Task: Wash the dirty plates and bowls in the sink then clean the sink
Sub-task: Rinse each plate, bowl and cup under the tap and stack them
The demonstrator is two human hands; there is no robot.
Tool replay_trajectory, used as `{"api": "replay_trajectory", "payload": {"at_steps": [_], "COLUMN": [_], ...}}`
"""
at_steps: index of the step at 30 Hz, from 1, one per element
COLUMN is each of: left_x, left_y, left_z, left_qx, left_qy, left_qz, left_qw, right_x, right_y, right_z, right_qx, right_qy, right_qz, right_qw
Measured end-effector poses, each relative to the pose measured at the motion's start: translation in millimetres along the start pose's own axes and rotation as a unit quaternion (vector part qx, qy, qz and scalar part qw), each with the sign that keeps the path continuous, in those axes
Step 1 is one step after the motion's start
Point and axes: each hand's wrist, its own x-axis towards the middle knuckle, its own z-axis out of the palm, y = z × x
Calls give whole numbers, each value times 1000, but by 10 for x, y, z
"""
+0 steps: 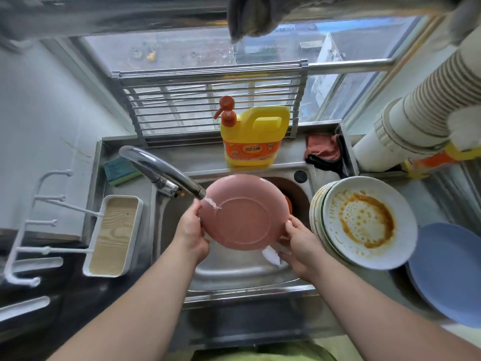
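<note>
A pink plate (244,212) is held over the steel sink (234,272), its underside turned toward me. My left hand (192,233) grips its left rim. On the lower right rim my right hand (299,243) grips the plate. Water from the faucet (166,173) runs onto the plate's left edge and drips off below. Something orange (287,204) lies in the sink behind the plate, mostly hidden. A stack of white plates (364,222) smeared with orange sauce stands right of the sink.
A yellow detergent jug (253,136) with an orange pump stands behind the sink. A green-yellow sponge (119,170) lies at the back left, a red cloth (324,149) at the back right. A blue plate (447,272) lies far right. A white drying rack (114,235) sits left.
</note>
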Motion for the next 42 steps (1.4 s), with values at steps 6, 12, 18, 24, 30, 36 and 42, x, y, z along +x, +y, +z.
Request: {"api": "replay_trajectory", "payload": {"at_steps": [6,12,18,24,30,36,42], "left_x": [-134,-92,-183,-223,-247,-286,-524], "left_y": [216,226,63,-39,-71,-89,-202], "left_z": [-29,-398,-646,-643,-637,-633,-528], "left_qx": [14,-48,73,130,235,300,285], "left_qy": [-58,-81,-102,-136,-121,-112,-83], "left_qz": [51,-82,-252,-267,-250,-238,-183], "left_qw": [997,992,960,945,931,917,937], "right_x": [-133,-355,-400,-456,-609,-662,-680], "right_y": [-64,-109,26,91,75,142,174], "right_z": [220,474,507,472,438,353,118], "right_qx": [145,190,149,146,110,44,-75], "right_qy": [-40,-25,54,132,176,190,178], "right_qz": [64,45,49,3,-42,-39,-41], "right_qw": [986,981,986,980,977,980,980]}}
